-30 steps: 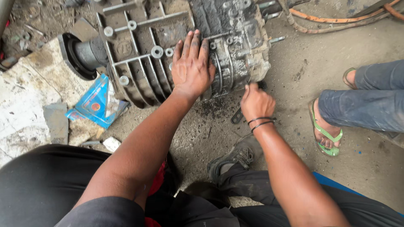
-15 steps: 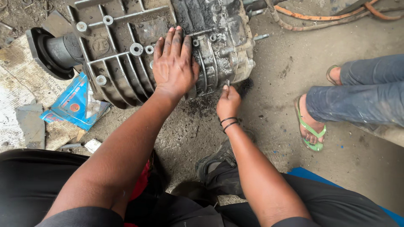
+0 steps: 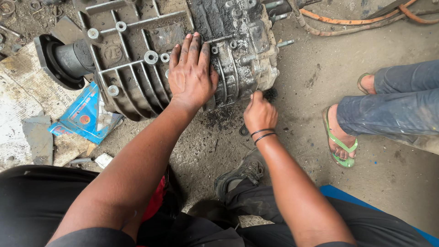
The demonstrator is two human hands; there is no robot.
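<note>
We've got the ribbed metal gearbox housing (image 3: 151,59) lying on the concrete floor (image 3: 320,82), greasy end to the right. Our left hand (image 3: 192,75) rests flat on top of it, fingers spread open. Our right hand (image 3: 259,113) is curled shut at the casing's lower right edge; can't tell what it pinches.

Gearbox casing (image 3: 137,68): cast metal, ribbed, matt grey, w/ black greasy crust on end under left hand (image 3: 192,75). Left of casing: glossy blue plastic packet (image 3: 84,112) on rough, worn cardboard (image 3: 27,91). Right of casing: rough dusty concrete floor (image 3: 311,151), orange rubber hose (image 3: 347,20), green rubbery sandal (image 3: 338,142), faded denim (image 3: 388,110).
</note>
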